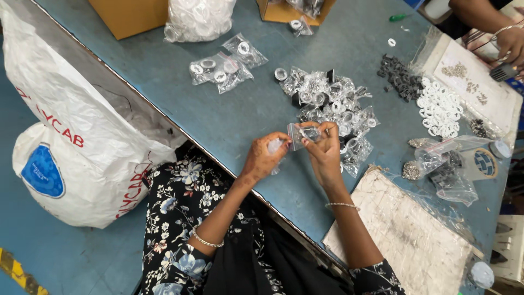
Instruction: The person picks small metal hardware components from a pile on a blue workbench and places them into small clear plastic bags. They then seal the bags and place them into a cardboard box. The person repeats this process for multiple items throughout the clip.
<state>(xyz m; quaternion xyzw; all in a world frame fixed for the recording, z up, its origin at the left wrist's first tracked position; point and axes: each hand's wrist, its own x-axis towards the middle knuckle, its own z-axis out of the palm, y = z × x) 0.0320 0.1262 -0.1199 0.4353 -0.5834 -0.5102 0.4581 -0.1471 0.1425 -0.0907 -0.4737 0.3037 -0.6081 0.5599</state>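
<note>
A big white sack [82,147] with a blue round label and red letters sits at the left, beside the blue surface [218,114]. The left hand [266,157] pinches a small clear piece, fingers together. The right hand [323,148] pinches a small clear bag [303,134]. A pile of clear bags [333,106] lies just beyond.

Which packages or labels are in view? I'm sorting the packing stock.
Small clear bag: pinched between both hands.
Clear filled bags: heaped mid-table.
White sack: left of table, red lettering, blue emblem.
Cardboard box: top left, brown.
Tape roll: right edge.
</note>
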